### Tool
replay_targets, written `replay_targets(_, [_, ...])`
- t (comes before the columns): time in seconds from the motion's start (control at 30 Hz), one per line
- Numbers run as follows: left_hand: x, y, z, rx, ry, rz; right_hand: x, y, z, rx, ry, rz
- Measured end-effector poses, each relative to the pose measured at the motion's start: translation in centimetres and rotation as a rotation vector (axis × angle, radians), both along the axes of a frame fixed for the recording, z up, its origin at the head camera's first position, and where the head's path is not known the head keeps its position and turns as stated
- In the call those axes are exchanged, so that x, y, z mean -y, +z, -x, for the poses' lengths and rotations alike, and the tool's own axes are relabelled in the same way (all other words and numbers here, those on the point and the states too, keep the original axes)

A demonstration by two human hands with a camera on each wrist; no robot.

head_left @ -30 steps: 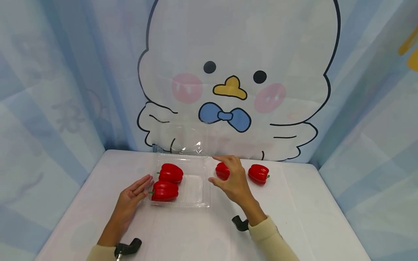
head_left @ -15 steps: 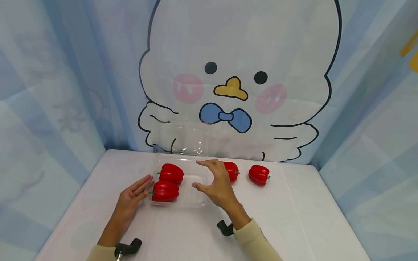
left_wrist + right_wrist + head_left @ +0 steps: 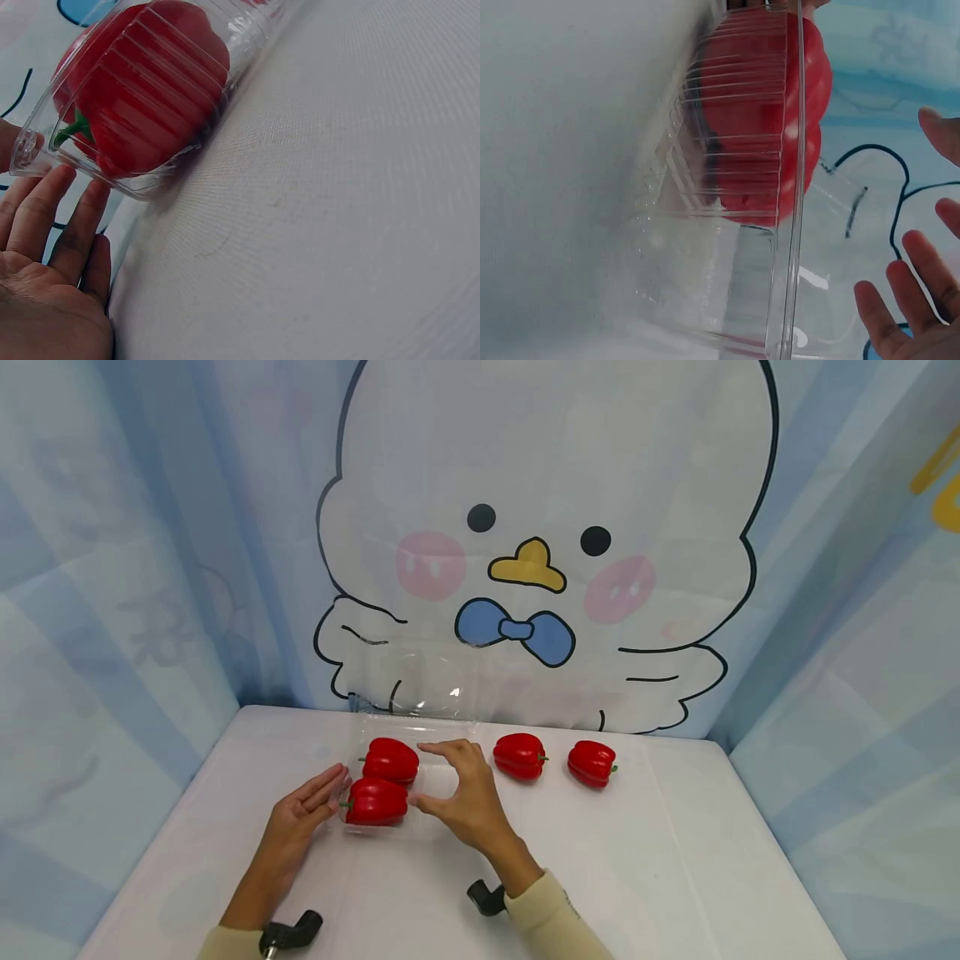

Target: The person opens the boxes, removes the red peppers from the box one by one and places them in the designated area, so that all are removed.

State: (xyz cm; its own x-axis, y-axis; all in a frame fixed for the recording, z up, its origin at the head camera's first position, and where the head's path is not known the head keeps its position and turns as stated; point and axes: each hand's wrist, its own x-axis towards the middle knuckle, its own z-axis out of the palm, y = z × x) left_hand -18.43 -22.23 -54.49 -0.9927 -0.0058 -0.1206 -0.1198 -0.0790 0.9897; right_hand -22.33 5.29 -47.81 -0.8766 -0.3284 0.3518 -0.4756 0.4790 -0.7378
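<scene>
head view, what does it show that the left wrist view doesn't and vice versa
Only the head view plainly shows the right hand, the two loose peppers on the table right of the clear box, and the bird's beak. Only the left wrist view shows the ridges on the box's side wall; a reddish patch at its top edge is too cropped to name. Both show the left hand beside the box, a green-stemmed pepper inside it, and the table.

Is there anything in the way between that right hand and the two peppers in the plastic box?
Nothing visible. The right hand is above the rim of the plastic box, open toward the nearer pepper and farther pepper; the clear lid stands raised behind them.
</scene>
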Motion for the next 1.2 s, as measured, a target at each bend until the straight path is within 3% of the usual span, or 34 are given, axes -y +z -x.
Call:
replay_targets(0.97, [0.1,-0.3,0.0,-0.023,-0.009,0.038,4.6,-2.3,-0.7,0.097,0.048,-0.089])
replay_targets(1.2, [0.1,-0.4,0.1,-0.035,-0.005,0.029,6.0,-2.6,-0.8,0.124,-0.001,-0.154])
